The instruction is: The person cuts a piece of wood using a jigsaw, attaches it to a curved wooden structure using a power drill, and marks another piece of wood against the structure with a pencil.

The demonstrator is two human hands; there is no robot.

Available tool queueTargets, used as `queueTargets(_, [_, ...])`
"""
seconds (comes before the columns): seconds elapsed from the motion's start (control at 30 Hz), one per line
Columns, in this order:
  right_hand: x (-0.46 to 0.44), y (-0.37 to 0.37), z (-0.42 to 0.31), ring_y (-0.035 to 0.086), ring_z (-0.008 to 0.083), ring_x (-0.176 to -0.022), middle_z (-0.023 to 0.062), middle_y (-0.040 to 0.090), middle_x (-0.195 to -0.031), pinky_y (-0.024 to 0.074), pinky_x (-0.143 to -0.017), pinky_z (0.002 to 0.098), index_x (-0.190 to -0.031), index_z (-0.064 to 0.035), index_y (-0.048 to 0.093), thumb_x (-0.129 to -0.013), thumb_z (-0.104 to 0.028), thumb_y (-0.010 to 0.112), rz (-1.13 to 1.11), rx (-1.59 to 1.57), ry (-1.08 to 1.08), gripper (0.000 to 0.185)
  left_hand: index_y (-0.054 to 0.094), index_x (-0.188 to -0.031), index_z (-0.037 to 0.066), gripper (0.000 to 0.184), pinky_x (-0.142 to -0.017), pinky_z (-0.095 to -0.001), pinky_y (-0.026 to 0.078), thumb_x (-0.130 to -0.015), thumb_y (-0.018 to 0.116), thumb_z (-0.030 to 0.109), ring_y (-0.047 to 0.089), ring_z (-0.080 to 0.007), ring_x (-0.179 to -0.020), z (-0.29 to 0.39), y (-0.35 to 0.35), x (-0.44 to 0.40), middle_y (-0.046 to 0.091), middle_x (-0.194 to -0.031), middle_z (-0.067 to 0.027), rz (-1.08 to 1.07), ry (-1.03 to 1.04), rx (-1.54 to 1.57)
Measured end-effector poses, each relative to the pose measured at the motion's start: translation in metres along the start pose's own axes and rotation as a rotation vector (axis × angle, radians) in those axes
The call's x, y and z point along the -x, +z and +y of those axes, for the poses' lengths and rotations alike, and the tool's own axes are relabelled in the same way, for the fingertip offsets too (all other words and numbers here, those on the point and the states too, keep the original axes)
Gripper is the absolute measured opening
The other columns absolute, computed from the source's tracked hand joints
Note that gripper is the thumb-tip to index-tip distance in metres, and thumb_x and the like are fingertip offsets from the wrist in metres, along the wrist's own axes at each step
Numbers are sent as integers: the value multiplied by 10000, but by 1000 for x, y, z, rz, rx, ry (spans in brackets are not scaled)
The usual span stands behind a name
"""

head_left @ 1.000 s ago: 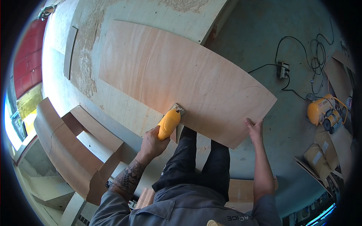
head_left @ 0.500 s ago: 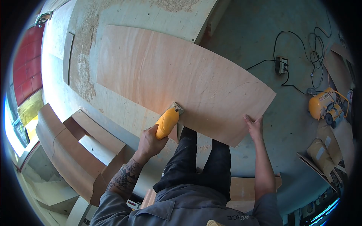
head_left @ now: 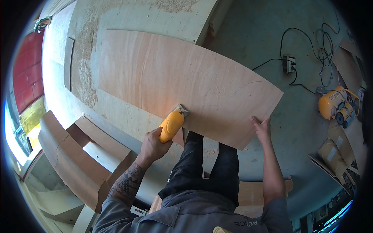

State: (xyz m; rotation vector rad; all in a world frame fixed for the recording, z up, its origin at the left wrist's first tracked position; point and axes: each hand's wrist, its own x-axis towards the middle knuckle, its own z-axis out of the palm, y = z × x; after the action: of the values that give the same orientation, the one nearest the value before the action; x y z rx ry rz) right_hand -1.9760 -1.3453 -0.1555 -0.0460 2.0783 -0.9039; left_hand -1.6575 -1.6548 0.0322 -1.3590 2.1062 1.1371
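My left hand (head_left: 154, 145) is wrapped around the yellow body of a jigsaw (head_left: 172, 126). The jigsaw's metal base (head_left: 181, 110) rests at the near edge of a plywood sheet (head_left: 186, 77), and its blade is hidden from view. The sheet has one long curved edge and tapers toward the left; a thin curved line shows near its right end. At the near right corner, my right hand (head_left: 262, 129) grips the sheet, thumb on top and the other fingers hidden below. A narrow piece of plywood (head_left: 178, 138) hangs beside the jigsaw, below the sheet's edge.
The sheet lies on a dusty worktable (head_left: 116, 116) with sawdust (head_left: 86, 73) and a thin wood strip (head_left: 69, 64). Curved plywood pieces (head_left: 74, 163) stand at lower left. On the floor to the right are a power socket box (head_left: 288, 64), a coiled cable (head_left: 325, 54) and a yellow compressor (head_left: 332, 104).
The camera view has shifted slightly. Both hands, the jigsaw and the plywood sheet keep nearly the same places relative to one another.
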Motion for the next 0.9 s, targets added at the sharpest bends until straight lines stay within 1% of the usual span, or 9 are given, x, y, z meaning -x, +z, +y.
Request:
queueTargets(0.13, [3,1,-10,644,262,-1083,220,625,-1201,545,-935,387,-1259,82,421,-826,-362,917,1,-43,12,794,691,-988,-6,214,-744,-423,575,-831,767,119,736,-390,-819,1,-1,-2,726,-856,-210,-10,17,-20])
queueTargets(0.37, [0,2,-8,653,273,-1066,228,633,-1174,556,-919,387,-1236,91,417,-820,-357,922,9,-7,-7,792,690,-970,-11,212,-725,-422,573,-830,774,124,734,-392,-803,6,-4,-6,723,-838,-213,-14,40,-21])
queueTargets(0.43, [0,2,-9,657,277,-1061,229,637,-1167,558,-918,390,-1234,92,418,-820,-358,921,10,3,8,792,651,-916,-19,219,-728,-469,574,-803,767,128,713,-445,-824,8,-5,-8,706,-851,-256,-20,52,-23])
queueTargets(0.47, [0,1,-14,660,283,-1066,236,638,-1173,559,-919,391,-1234,94,417,-819,-363,921,8,24,17,796,651,-916,-19,219,-728,-469,574,-803,767,128,713,-445,-824,9,-6,-10,706,-851,-256,-22,55,-26])
queueTargets(0.57, [-2,1,-14,666,295,-1076,247,640,-1183,561,-920,393,-1230,96,418,-816,-375,919,8,33,12,803,652,-916,-18,218,-724,-469,576,-801,767,126,714,-443,-822,10,-7,-11,706,-846,-255,-38,57,-30])
queueTargets(0.63, [-2,2,-12,669,301,-1081,251,642,-1187,563,-921,393,-1227,96,419,-815,-383,919,11,25,-3,805,698,-967,-11,228,-712,-415,578,-820,792,134,737,-385,-774,7,-7,-12,724,-811,-208,-65,42,-41])
queueTargets(0.77, [-2,2,-16,684,306,-1067,252,657,-1180,568,-920,398,-1243,91,407,-812,-394,917,20,28,-11,825,701,-972,-13,237,-717,-413,580,-818,796,140,740,-388,-785,11,-8,-13,725,-807,-208,-51,93,-76])
queueTargets(0.83, [-1,1,-17,689,306,-1059,249,662,-1175,569,-919,399,-1250,89,400,-812,-393,917,19,13,12,832,654,-920,-15,218,-716,-459,577,-793,771,118,715,-435,-808,16,-9,-13,710,-848,-238,-35,104,-65])
queueTargets(0.9, [-1,1,-19,695,312,-1066,253,665,-1183,571,-918,402,-1261,88,388,-809,-393,917,15,43,-4,846,656,-920,-12,217,-718,-459,576,-792,772,119,713,-433,-808,18,-10,-15,710,-848,-233,-36,115,-70])
